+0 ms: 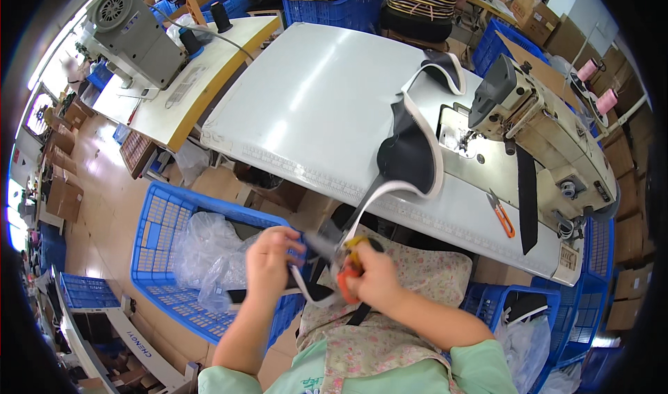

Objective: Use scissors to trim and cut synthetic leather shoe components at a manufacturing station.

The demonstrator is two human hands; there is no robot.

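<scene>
Scissors (pixel 344 279) are gripped in the right hand (pixel 374 274), while a white-edged black strip (pixel 410 150) is pinched by the left hand (pixel 270 258). The strip is draped over the near edge of the tabletop (pixel 299 109), beside the sewing machine (pixel 550 137).

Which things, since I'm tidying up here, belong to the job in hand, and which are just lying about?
Job in hand:
scissors, in the right hand
white-edged black pieces, running from the table toward the left hand

Seemingly lying about:
orange-handled snips
black strip by the sewing machine
clear plastic in the blue basket
</scene>
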